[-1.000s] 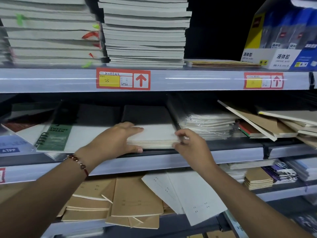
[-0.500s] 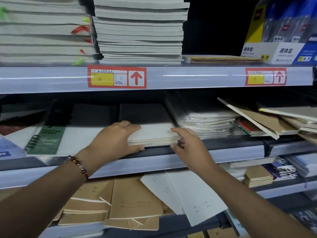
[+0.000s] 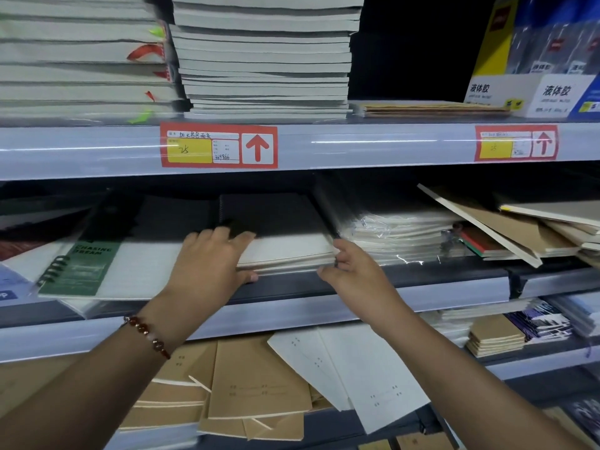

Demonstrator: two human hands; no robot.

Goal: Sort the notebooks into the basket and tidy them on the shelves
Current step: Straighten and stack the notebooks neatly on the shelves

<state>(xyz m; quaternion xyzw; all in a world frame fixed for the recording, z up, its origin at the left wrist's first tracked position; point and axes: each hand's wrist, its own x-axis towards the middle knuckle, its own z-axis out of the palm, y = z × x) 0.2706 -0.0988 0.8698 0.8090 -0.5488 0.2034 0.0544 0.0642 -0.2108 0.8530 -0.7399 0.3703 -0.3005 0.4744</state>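
Left hand (image 3: 211, 264) lies on the left end of a notebook stack (image 3: 285, 251) on the middle shelf (image 3: 454, 284), fingers spread flat over the top cover, thumb hooked under the stack's front edge, so it clamps that corner. Beaded bracelet (image 3: 147, 336) on that wrist. Right hand (image 3: 354, 271) is at the stack's right front corner, fingers curled against the edge, pinching the page block there; exact fingertip contact hard to tell. Stack sits between the two hands, pale cover in front, dark spiral-bound part behind. Just left of it, touching the left hand's side, a green spiral notebook (image 3: 81, 267) reading "CHASING DREAM". Right of the stack, plastic-wrapped notebooks (image 3: 399, 235), then tilted kraft notebooks (image 3: 506, 228). Upper shelf: tall grey-edged piles (image 3: 263, 53), red price tag (image 3: 219, 146). Lower shelf: brown exercise books (image 3: 256, 378) and white ones (image 3: 367, 368), fanned loosely.
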